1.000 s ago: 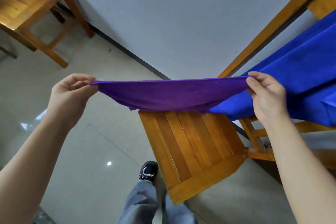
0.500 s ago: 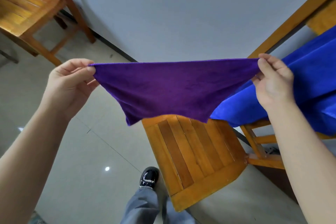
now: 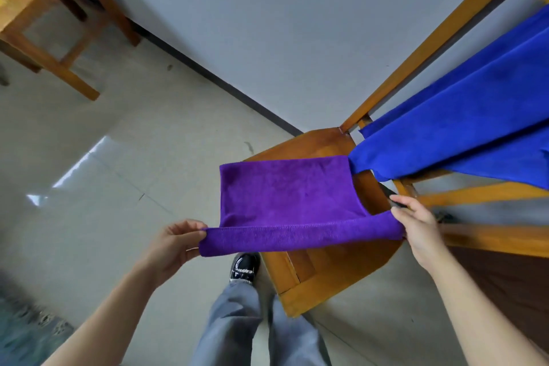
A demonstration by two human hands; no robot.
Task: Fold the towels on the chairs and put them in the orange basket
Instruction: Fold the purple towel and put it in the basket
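A purple towel (image 3: pixel 288 196) is spread over the seat of a wooden chair (image 3: pixel 332 270), its far part lying flat on the seat. The near edge is lifted and stretched between my hands. My left hand (image 3: pixel 175 244) pinches the near left corner; my right hand (image 3: pixel 416 223) pinches the near right corner. A blue towel (image 3: pixel 463 128) hangs over the chair's back rail on the right, its lower end touching the seat beside the purple towel. The orange basket is out of view.
A second wooden chair (image 3: pixel 44 18) stands at the upper left. A grey wall with a dark skirting runs behind. My legs and a black shoe (image 3: pixel 243 267) stand on the tiled floor next to the chair's front left corner.
The purple towel was held high and taut in the air; both hands have come down and towards me, and the towel's far part now lies on the chair seat.
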